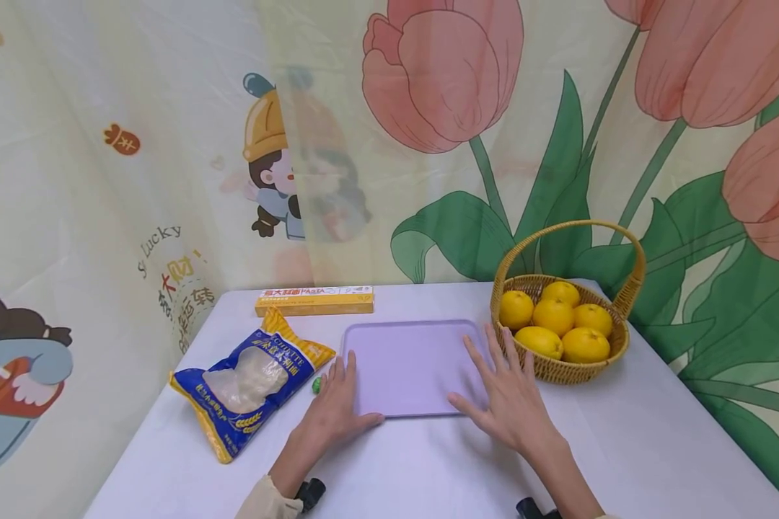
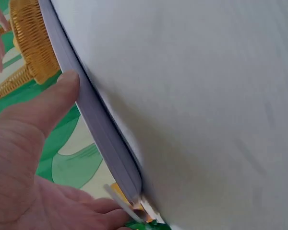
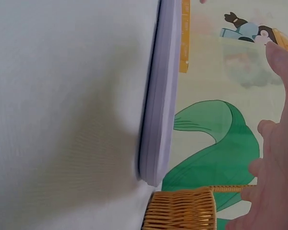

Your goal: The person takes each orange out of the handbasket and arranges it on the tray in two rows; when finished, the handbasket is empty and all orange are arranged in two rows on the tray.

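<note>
A lilac rectangular tray (image 1: 415, 367) lies on the white table between both hands. My left hand (image 1: 333, 409) is at its left end, with the thumb (image 2: 69, 84) resting against the near rim and the other fingers extended along the left side. Over the right end of the tray, my right hand (image 1: 509, 404) is spread with straight fingers and holds nothing. In the right wrist view, that hand (image 3: 273, 167) is apart from the tray's edge (image 3: 158, 105). Just beyond the left fingers, a small green item (image 1: 317, 386) is partly hidden by the hand.
To the left lies a blue and yellow pasta bag (image 1: 253, 382) with a clear window. Behind it sits an orange and white pasta box (image 1: 314, 301). A wicker basket (image 1: 561, 371) holding several yellow fruits (image 1: 553, 317) stands at the right, close to the tray. Printed curtains (image 1: 441, 216) hang behind the table.
</note>
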Demonstrator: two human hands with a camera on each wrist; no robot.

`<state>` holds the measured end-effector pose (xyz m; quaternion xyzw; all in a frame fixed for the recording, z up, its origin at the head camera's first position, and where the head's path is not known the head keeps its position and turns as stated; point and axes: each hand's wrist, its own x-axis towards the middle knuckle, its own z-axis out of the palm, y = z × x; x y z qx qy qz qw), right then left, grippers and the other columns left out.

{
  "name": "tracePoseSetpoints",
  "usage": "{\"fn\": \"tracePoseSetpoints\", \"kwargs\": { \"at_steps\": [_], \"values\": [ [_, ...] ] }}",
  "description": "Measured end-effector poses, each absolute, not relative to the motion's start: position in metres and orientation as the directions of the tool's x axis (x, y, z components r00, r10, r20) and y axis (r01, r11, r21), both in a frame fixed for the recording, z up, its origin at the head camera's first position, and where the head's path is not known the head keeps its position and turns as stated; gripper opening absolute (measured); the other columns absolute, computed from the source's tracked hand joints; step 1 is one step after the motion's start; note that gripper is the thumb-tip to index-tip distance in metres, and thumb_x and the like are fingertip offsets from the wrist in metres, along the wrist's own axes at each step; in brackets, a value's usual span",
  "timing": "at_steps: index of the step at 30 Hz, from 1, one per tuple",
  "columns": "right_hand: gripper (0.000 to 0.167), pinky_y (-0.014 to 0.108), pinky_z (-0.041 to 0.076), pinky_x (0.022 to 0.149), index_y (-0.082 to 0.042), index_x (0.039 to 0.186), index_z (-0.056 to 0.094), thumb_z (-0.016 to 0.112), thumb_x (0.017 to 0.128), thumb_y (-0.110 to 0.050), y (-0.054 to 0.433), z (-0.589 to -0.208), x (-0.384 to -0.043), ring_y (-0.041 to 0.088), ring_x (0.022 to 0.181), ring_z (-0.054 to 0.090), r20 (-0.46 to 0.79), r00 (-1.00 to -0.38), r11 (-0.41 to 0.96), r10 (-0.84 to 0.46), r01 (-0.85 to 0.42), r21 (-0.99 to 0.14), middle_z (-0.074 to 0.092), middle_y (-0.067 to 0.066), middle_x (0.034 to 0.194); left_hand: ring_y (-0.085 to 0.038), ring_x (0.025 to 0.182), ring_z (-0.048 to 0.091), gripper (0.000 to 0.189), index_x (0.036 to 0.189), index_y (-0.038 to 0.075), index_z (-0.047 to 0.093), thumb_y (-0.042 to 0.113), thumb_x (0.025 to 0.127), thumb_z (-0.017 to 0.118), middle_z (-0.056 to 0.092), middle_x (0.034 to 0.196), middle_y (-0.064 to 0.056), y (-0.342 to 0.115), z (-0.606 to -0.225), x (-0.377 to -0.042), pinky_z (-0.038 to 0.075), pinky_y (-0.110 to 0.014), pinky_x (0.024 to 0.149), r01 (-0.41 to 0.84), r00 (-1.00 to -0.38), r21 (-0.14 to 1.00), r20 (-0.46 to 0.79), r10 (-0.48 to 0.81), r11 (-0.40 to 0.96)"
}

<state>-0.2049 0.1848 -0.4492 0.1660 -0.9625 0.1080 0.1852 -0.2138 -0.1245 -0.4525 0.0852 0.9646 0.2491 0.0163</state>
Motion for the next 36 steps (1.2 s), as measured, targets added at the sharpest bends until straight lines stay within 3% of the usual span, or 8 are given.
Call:
{"fn": "tracePoseSetpoints", "kwargs": {
  "at_steps": [7,10,17,23,28,36],
  "values": [
    [0.094,0.087,0.019,0.119,-0.023,0.171,0.033,0.061,0.096,-0.072,0.189,-0.443,-0.199,0.05,0.163,0.014,0.397,-0.875,0.913,-0.276,-0.367,-0.176,0.012,0.019,0.181,-0.056,0.154,0.033,0.138,0.164,-0.016,0.018,0.049,0.073,0.099,0.032,0.164,-0.043,-0.137,-0.471,-0.223,0.009,-0.07,0.132,0.197,-0.98,0.514,0.083,0.181,0.835],
    [0.095,0.086,0.018,0.121,-0.023,0.172,0.032,0.062,0.096,-0.072,0.19,-0.441,-0.197,0.05,0.164,0.013,0.392,-0.879,0.912,-0.272,-0.366,-0.186,0.012,0.019,0.181,-0.057,0.151,0.037,0.147,0.164,-0.015,0.016,0.056,0.067,0.1,0.034,0.162,-0.043,-0.143,-0.481,-0.229,0.008,-0.074,0.13,0.215,-0.976,0.495,0.126,0.175,0.842],
    [0.096,0.084,0.017,0.123,-0.025,0.173,0.028,0.061,0.097,-0.072,0.195,-0.438,-0.195,0.048,0.165,0.006,0.365,-0.894,0.916,-0.26,-0.348,-0.199,0.005,0.014,0.182,-0.057,0.151,0.038,0.146,0.164,-0.014,0.019,0.056,0.066,0.101,0.039,0.161,-0.042,-0.138,-0.451,-0.22,0.025,-0.077,0.125,0.166,-0.986,0.405,0.063,0.154,0.899],
    [0.095,0.083,0.019,0.123,-0.027,0.173,0.026,0.06,0.098,-0.072,0.199,-0.436,-0.191,0.049,0.165,0.007,0.369,-0.894,0.916,-0.255,-0.346,-0.204,0.007,0.015,0.182,-0.056,0.148,0.044,0.137,0.161,-0.017,0.026,0.053,0.071,0.1,0.046,0.157,-0.041,-0.129,-0.445,-0.224,0.03,-0.072,0.126,0.215,-0.976,0.315,0.06,0.207,0.924],
    [0.095,0.081,0.02,0.124,-0.031,0.174,0.02,0.061,0.098,-0.07,0.198,-0.436,-0.188,0.049,0.164,0.009,0.378,-0.889,0.91,-0.257,-0.354,-0.214,0.009,0.016,0.182,-0.059,0.15,0.039,0.131,0.164,-0.015,0.019,0.038,0.076,0.1,0.035,0.161,-0.044,-0.121,-0.44,-0.222,0.041,-0.068,0.121,0.141,-0.984,0.433,-0.04,0.175,0.89],
    [0.094,0.083,0.023,0.122,-0.03,0.174,0.023,0.062,0.098,-0.069,0.199,-0.437,-0.185,0.05,0.164,0.01,0.364,-0.898,0.907,-0.248,-0.347,-0.238,0.009,0.015,0.182,-0.056,0.158,0.023,0.136,0.165,-0.016,0.012,0.03,0.073,0.102,0.011,0.17,-0.042,-0.125,-0.446,-0.22,0.03,-0.065,0.128,0.05,-0.99,0.553,-0.08,0.113,0.831]
  ]
}}
